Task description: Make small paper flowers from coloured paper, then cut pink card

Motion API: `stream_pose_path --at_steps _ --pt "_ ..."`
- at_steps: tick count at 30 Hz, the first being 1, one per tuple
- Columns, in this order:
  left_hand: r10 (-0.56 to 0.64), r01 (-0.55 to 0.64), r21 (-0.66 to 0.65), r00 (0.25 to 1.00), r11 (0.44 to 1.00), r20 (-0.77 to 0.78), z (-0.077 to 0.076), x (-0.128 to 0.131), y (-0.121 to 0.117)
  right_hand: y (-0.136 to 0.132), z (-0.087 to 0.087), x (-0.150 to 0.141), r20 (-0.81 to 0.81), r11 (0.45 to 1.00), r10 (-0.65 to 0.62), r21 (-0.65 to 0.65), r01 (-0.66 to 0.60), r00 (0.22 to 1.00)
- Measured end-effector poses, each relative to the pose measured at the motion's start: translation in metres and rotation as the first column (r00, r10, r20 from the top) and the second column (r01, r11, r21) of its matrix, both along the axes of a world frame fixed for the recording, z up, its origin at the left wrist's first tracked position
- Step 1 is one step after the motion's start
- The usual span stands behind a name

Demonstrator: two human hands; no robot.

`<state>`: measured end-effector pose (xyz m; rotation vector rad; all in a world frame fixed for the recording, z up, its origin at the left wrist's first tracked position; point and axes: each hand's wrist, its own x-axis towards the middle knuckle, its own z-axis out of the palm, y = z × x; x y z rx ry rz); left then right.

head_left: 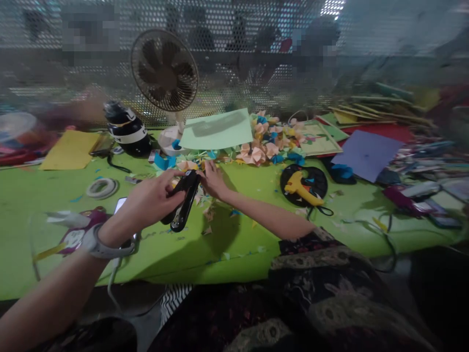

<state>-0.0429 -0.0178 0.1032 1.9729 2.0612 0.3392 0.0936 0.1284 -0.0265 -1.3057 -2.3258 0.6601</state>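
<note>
My left hand, with a pale watch on its wrist, is closed around a black stapler. The stapler is held at a slant above the green tabletop. Close to its far end is my right hand, fingers stretched forward and apart over small paper scraps. Whether the right thumb touches the stapler is unclear, and the fingertips are partly hidden. Beyond the hands lies a heap of folded peach, blue and yellow paper pieces, next to a light green sheet.
A fan and a black bottle stand at the back. On the right, a yellow glue gun rests on a black round mat. A tape roll, phone and yellow sheet lie left; a purple sheet lies right.
</note>
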Motion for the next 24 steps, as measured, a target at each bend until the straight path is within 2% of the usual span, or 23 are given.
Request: stream_pose_path --at_steps 2,5,8,10,12,15,18,21,24 --pt "-0.048 0.048 -0.019 0.999 0.999 0.003 -0.008 0.006 0.002 -0.004 0.002 0.041 -0.014 0.998 -0.016 -0.067 0.015 1.0" --pt "-0.106 0.106 -0.046 0.994 0.993 0.002 -0.021 0.014 0.006 -0.017 -0.002 0.108 0.06 0.997 -0.061 -0.042 0.064 0.996" --pt "-0.139 0.137 -0.111 0.99 0.984 -0.014 -0.031 0.022 0.01 -0.035 -0.01 0.171 0.148 0.988 -0.146 0.061 0.139 0.978" --pt "-0.149 0.143 -0.13 0.988 0.981 -0.036 -0.036 0.027 0.011 -0.048 -0.013 0.206 0.227 0.971 -0.177 0.2 0.132 0.958" --pt "-0.162 0.152 -0.142 0.985 0.978 -0.055 -0.041 0.03 0.012 -0.058 -0.01 0.233 0.349 0.929 -0.254 0.348 0.127 0.902" --pt "-0.204 0.188 -0.168 0.975 0.968 -0.085 -0.046 0.035 0.013 -0.066 -0.002 0.257 0.501 0.866 -0.37 0.491 0.094 0.782" --pt "-0.27 0.241 -0.181 0.951 0.953 -0.154 -0.044 0.041 0.015 -0.066 0.005 0.263 0.579 0.841 -0.407 0.539 0.044 0.707" --pt "-0.286 0.245 -0.174 0.918 0.954 -0.275 -0.034 0.052 0.016 -0.063 0.008 0.259 0.616 0.856 -0.402 0.515 0.039 0.677" --pt "-0.252 0.234 -0.094 0.887 0.968 -0.387 -0.024 0.07 0.017 -0.064 0.01 0.257 0.645 0.874 -0.355 0.486 -0.004 0.677"
